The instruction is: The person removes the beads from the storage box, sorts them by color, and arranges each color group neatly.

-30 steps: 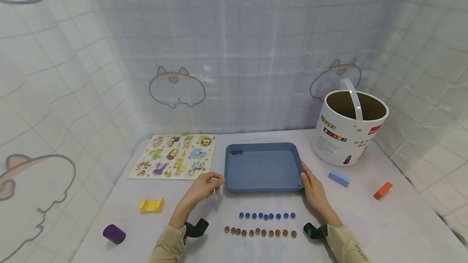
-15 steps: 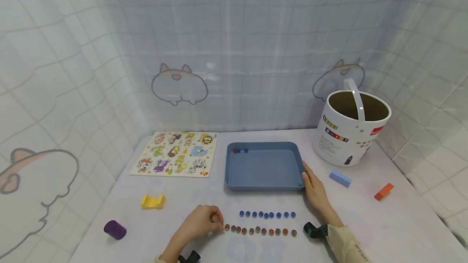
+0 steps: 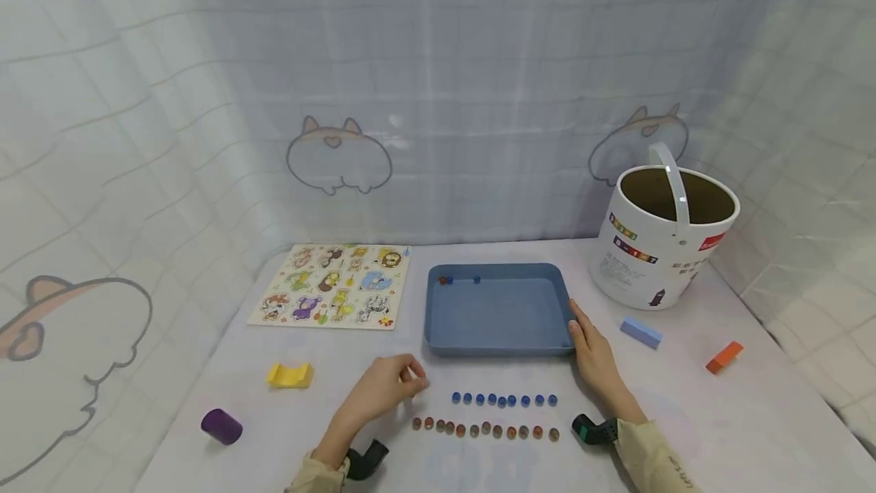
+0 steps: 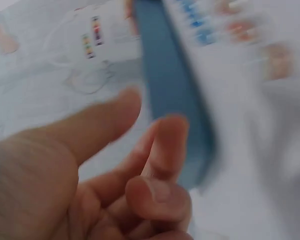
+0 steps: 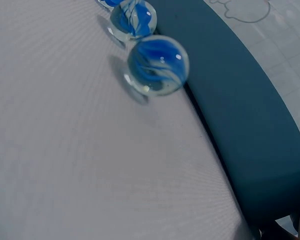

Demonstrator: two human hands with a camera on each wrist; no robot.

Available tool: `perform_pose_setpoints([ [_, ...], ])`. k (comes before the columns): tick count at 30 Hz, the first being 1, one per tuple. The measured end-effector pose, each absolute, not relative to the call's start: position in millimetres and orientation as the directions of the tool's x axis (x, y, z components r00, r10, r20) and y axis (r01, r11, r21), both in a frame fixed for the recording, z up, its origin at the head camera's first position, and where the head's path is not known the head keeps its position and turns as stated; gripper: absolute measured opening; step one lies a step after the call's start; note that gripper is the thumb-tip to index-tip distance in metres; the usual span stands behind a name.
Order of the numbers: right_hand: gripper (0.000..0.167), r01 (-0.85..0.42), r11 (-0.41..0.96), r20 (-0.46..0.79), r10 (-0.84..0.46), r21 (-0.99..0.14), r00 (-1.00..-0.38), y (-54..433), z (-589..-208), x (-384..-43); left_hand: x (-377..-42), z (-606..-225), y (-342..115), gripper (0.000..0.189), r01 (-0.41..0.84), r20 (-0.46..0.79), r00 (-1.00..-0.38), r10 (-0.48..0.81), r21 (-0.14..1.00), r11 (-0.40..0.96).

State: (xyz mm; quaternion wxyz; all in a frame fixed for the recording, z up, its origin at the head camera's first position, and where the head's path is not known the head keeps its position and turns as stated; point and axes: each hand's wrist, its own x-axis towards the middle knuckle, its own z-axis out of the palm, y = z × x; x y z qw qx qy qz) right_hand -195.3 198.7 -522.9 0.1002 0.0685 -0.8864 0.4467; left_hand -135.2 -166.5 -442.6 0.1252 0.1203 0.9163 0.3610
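My left hand [image 3: 388, 386] is above the table, left of the marble rows, fingers loosely bent. The left wrist view, blurred, shows the thumb [image 4: 115, 112] apart from the fingers and nothing between them. My right hand [image 3: 597, 360] rests against the right side of the blue tray [image 3: 499, 350], thumb by the rim; some fingers are hidden. In the tray's far left lie a reddish marble [image 3: 442, 281], a blue one beside it, and another blue marble [image 3: 477, 280] apart. Before the tray stand a row of blue marbles [image 3: 502, 402] and a nearer row of reddish-brown marbles [image 3: 486, 427].
An animal picture puzzle board [image 3: 335, 287] lies at the back left. A yellow block [image 3: 290, 376] and a purple cylinder [image 3: 222, 427] are on the left. To the right are a white bucket [image 3: 650, 265] with handle, a blue block [image 3: 641, 332] and an orange block [image 3: 724, 357].
My left hand went from the tray's left side to the left end of the reddish-brown row, where one more marble now stands, then moved back up. One blue marble in the tray rolled right.
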Motion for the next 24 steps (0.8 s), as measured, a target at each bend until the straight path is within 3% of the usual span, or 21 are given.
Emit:
perform_pose_setpoints([
  [4, 0.051, -0.213, 0.591, 0.242, -0.032, -0.778, -0.970, 201, -523, -196, -174, -428, -149, 0.017, 0.130, -0.051, -0.970, 0.239, 0.720, 0.682],
  [14, 0.050, -0.215, 0.581, 0.262, -0.003, -0.785, -0.965, 202, -529, -198, -284, -428, -84, 0.023, 0.074, -0.049, -0.987, 0.153, 0.707, 0.703],
  [21, 0.048, -0.236, 0.578, 0.290, 0.000, -0.781, -0.957, 199, -533, -197, -314, -449, -61, 0.050, -0.072, -0.097, -0.995, -0.021, 0.554, 0.829],
  [24, 0.048, -0.238, 0.582, 0.294, 0.002, -0.778, -0.956, 200, -531, -198, -321, -456, -56, 0.051, -0.063, -0.056, -0.998, -0.039, 0.535, 0.843],
])
